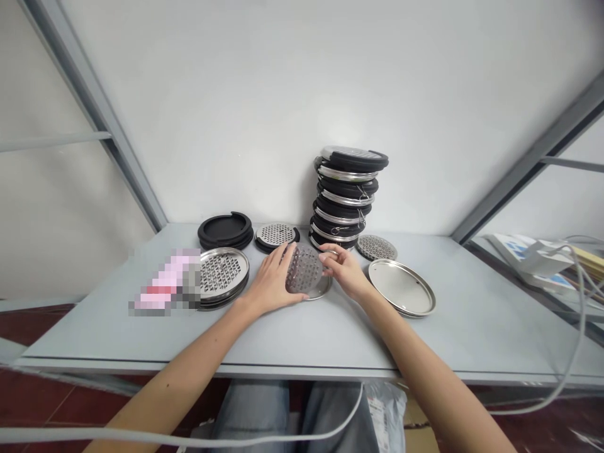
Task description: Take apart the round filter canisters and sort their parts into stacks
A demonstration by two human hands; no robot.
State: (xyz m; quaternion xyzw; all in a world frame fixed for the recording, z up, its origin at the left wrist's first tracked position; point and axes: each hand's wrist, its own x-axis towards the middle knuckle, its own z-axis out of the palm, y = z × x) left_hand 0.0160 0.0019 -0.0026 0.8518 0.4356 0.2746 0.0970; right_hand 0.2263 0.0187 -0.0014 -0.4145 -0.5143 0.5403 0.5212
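Note:
A perforated metal disc (306, 269) is tilted up above the table, held along its left side by my left hand (276, 277), thumb below and fingers on top. At the disc's right edge, my right hand (346, 270) has its thumb and fingers closed. Beneath the disc, a shiny round metal tray (321, 289) lies partly hidden. To the left stands a stack of rimmed trays topped by a perforated disc (221, 274). On the right is a shallow round metal tray (401, 286), with another underneath it.
Behind my hands rises a tall stack of black rings and metal trays (346, 201). Black round holders (225, 229), a disc in a black holder (276, 234) and loose perforated discs (376, 246) are along the back. A white cable (582, 302) hangs at right.

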